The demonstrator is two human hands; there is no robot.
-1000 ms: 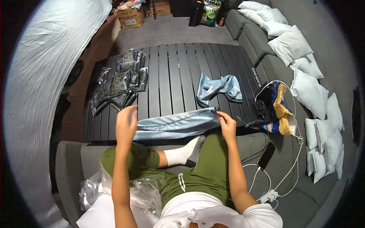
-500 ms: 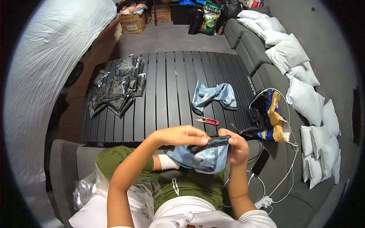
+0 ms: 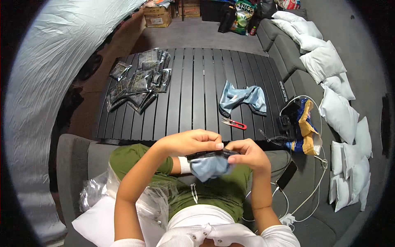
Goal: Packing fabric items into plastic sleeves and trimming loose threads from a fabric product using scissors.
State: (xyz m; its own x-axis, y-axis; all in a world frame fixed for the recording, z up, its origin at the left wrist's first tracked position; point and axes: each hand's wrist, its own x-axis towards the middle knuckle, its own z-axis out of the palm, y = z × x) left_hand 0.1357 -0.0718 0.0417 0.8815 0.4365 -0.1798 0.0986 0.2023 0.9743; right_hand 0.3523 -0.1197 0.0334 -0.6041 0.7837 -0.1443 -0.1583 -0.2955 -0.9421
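Observation:
My left hand (image 3: 192, 142) and my right hand (image 3: 250, 154) pinch the black band of a light-blue cloth garment (image 3: 210, 168), holding it above my lap. Its blue cloth hangs bunched below the band, so its full shape is hidden. On the black slatted table (image 3: 187, 111) ahead lies a similar light-blue garment (image 3: 246, 99) with dark edging, loosely crumpled. Just nearer to me than that one rest red-handled thread snips (image 3: 234, 124), their blades pointing left.
Several dark packets in clear plastic (image 3: 140, 82) are piled on the table's left. At its right edge stand a blue and yellow bag (image 3: 306, 127) and cables. A phone (image 3: 286, 175) lies on the grey sofa, near a white power strip (image 3: 288, 219). White pillows (image 3: 325, 61) line the right side.
Both hands have shifted along the black band, and the right fingers now close over its front. The garment hangs more bunched and slightly higher. The view has tilted a little.

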